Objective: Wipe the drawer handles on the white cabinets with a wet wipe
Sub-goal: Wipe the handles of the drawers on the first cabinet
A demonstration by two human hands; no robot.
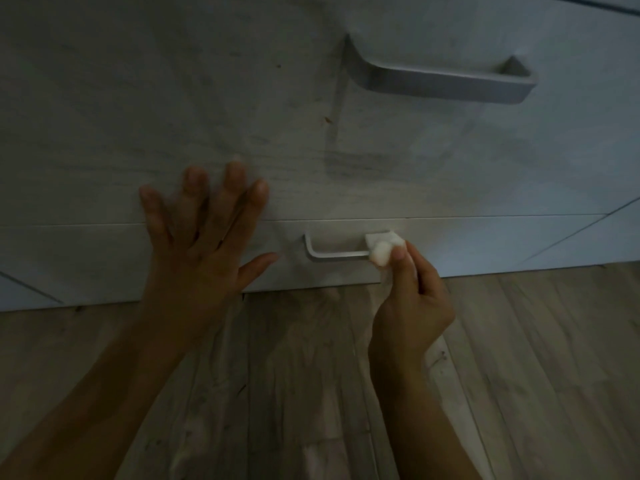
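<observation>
The white cabinet [173, 98] fills the upper half of the dim head view. A small grey handle [332, 252] sits on the bottom drawer [86, 258], just above the floor. My right hand [412, 299] pinches a folded white wet wipe [382, 249] against the right end of that handle. My left hand [204, 251] lies flat with fingers spread on the drawer fronts, to the left of the handle. A larger grey handle [443, 77] sticks out from the drawer above, at the upper right.
A wood-look plank floor [536, 375] covers the lower half of the view, meeting the cabinet's base. A thin gap [485, 216] separates the bottom drawer from the one above. Small brown specks [327, 120] mark the upper drawer front.
</observation>
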